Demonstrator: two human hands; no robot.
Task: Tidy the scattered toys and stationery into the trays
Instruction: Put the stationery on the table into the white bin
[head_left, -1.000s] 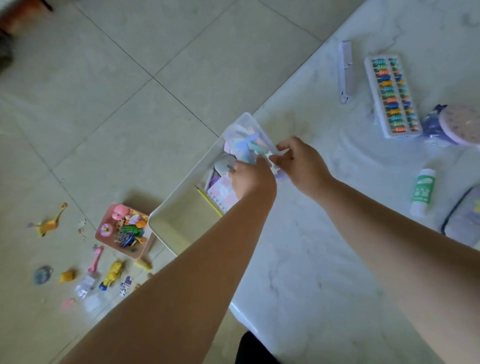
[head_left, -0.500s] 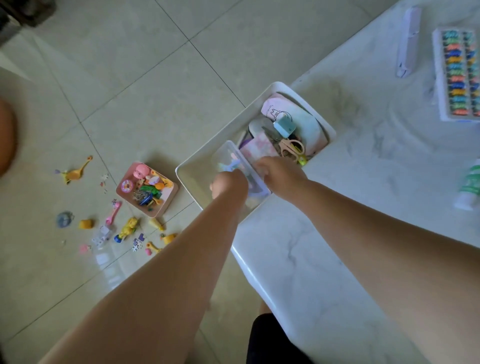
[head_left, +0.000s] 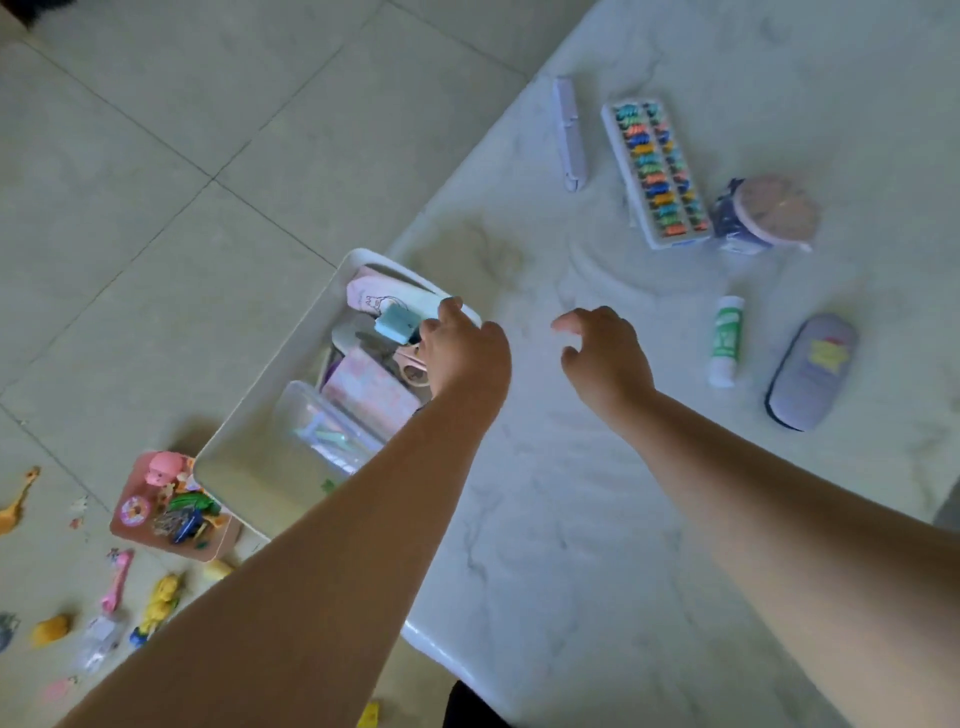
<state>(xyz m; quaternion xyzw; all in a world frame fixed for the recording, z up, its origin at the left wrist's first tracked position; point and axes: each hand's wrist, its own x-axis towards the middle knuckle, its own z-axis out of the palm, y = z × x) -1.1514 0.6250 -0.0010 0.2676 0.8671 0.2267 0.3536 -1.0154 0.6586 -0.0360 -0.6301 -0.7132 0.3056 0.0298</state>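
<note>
While both hands (head_left: 530, 348) hover loose-fingered and empty, white tray (head_left: 260, 410) — clear box, pink notebook, scissors inside.

2 bare forearms reach into view, with no sleeve, watch, bracelet or ring showing on either. The left hand (head_left: 465, 353) and the right hand (head_left: 605, 353) are ungloved. A patch of dark clothing (head_left: 467, 709) shows at the bottom edge, between the arms.

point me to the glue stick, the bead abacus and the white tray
glue stick (head_left: 726, 340), head view, on its green label.
bead abacus (head_left: 655, 171), head view, on the bead rows.
white tray (head_left: 270, 387), head view, on its left wall.
</note>
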